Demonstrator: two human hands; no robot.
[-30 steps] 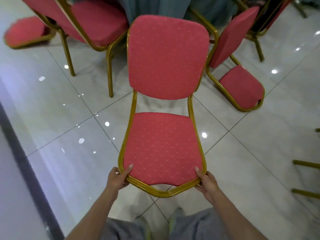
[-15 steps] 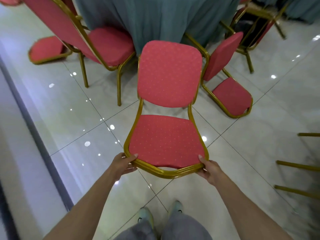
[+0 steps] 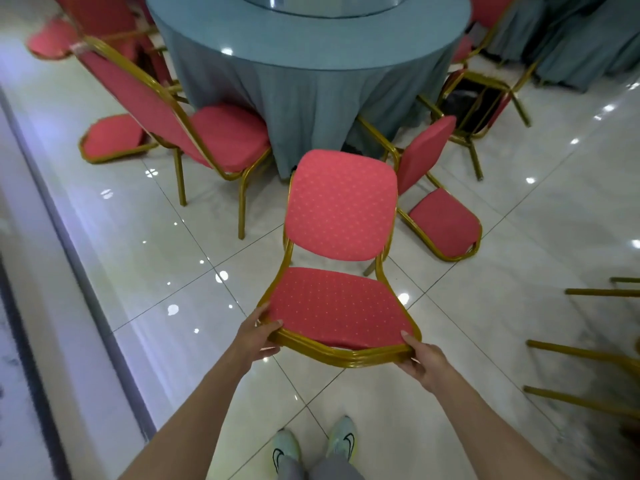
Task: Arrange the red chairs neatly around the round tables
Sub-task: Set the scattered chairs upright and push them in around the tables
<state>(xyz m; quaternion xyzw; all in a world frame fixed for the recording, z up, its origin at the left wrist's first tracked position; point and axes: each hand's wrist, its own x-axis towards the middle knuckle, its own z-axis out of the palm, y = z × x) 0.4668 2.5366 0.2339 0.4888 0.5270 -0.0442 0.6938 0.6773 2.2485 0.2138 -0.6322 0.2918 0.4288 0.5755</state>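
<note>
Two hands hold a red chair by the front of its seat: the left hand (image 3: 258,336) is curled round the left front corner of the gold frame with the thumb on the cushion, and the right hand (image 3: 420,358) clasps the right front corner the same way. The chair (image 3: 341,206) is on the near side of the table (image 3: 311,64), its back toward the table's blue-grey cloth and its seat facing the person; whether all its legs meet the floor cannot be told. A second chair (image 3: 221,133) stands at the table's near left, its seat just beside the cloth. A third chair (image 3: 445,216) lies tipped over at the table's near right, just beside the held one. A fourth chair (image 3: 112,135) lies on the floor (image 3: 138,237) farther out from the table's left side, and a fifth chair (image 3: 481,95) is overturned at the table's right edge, its dark underside showing. Gold chair legs (image 3: 588,358) jut in well apart from the table on the right, and pale green shoes (image 3: 311,445) stand on the glossy white tiles nearest the camera
</note>
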